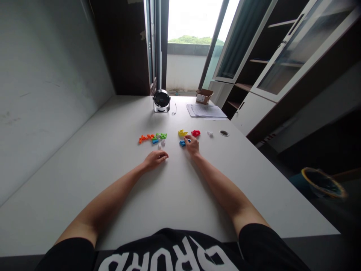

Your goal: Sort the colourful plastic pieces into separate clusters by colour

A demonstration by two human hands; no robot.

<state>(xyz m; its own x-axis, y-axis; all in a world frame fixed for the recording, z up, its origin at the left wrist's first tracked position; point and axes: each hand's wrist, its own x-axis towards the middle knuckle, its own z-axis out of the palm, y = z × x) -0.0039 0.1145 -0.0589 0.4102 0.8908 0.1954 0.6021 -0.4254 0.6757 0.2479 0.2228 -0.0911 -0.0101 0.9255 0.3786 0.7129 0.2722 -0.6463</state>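
Small coloured plastic pieces lie on a white table. My right hand rests with its fingers pinched on a blue piece, just below a yellow piece and a red piece. My left hand lies on the table with fingers curled loosely and nothing in them. It sits just below a cluster of orange, blue and green pieces and a small white piece.
A small round fan stands at the far edge, with papers and a little cardboard box to its right. A white bit and a cable hole lie right of the pieces. Cabinets stand at the right.
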